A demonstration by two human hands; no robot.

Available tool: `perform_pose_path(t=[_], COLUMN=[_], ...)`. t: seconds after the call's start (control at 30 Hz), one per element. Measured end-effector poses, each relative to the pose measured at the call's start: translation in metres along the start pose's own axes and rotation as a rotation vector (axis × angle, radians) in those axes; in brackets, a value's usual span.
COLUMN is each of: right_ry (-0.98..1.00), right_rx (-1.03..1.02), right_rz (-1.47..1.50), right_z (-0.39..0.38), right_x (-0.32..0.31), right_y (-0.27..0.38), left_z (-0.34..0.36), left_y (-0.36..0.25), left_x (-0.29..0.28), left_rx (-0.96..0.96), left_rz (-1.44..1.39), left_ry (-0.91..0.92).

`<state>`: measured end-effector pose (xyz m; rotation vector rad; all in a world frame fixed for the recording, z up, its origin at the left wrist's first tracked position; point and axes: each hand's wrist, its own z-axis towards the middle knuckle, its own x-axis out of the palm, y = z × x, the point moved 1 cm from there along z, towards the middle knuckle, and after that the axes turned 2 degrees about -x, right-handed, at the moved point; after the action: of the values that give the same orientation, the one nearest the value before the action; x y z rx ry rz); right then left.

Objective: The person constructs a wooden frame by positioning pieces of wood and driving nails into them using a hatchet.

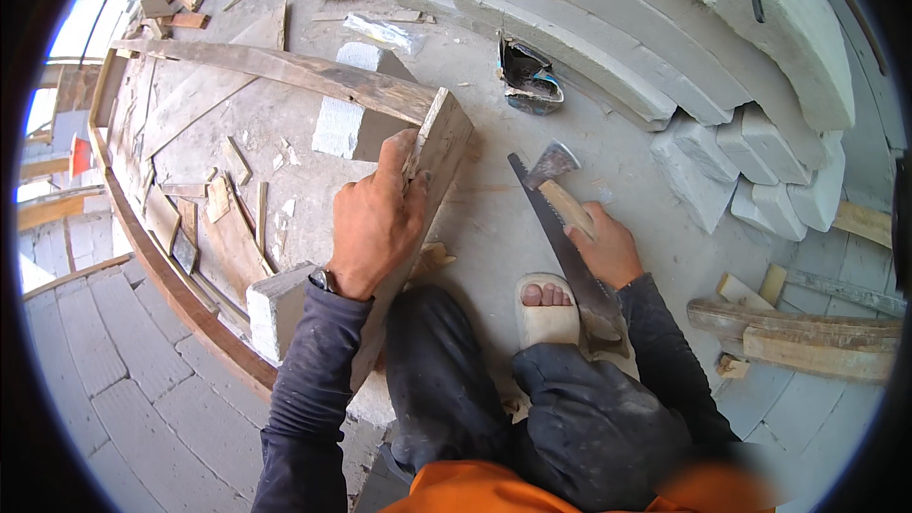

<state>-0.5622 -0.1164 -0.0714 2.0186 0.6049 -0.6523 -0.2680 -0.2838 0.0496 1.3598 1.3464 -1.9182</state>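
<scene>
My left hand (pixel 373 218), with a watch at its wrist, is closed on the edge of an upright wooden board (pixel 435 147) left of my legs. Its thumb and forefinger lie at the board's upper end. My right hand (pixel 608 249) grips a hatchet (pixel 567 206) by its wooden handle, the metal head pointing away from me. Beneath the hatchet, a dark handsaw (pixel 556 252) lies on the floor, its handle end beside my slippered foot (pixel 548 313). A long plank (pixel 275 66) meets the board near its upper end and runs off to the far left.
White blocks (pixel 347 123) stand under the plank, and another block (pixel 280 309) sits beside the board. A dark, torn container (pixel 532 81) is near the block wall (pixel 608 28). Wood scraps (pixel 223 209) litter the left floor; more timber (pixel 807 332) lies at the right.
</scene>
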Motion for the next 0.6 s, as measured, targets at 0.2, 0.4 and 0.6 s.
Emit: perform_pose_path(t=[0.2, 0.4, 0.6], right_ry=[0.116, 0.058, 0.049], right_rx=[-0.022, -0.094, -0.067], right_rz=[-0.048, -0.033, 0.002], right_z=[0.042, 0.069, 0.066], right_x=[0.037, 0.067, 0.069], right_y=[0.034, 0.042, 0.045], left_z=[0.001, 0.0, 0.001], left_y=[0.001, -0.001, -0.003], left_x=[-0.002, -0.004, -0.005], left_rx=[-0.005, -0.066, -0.074], left_rz=[-0.002, -0.006, -0.028], left_ry=[0.017, 0.063, 0.068])
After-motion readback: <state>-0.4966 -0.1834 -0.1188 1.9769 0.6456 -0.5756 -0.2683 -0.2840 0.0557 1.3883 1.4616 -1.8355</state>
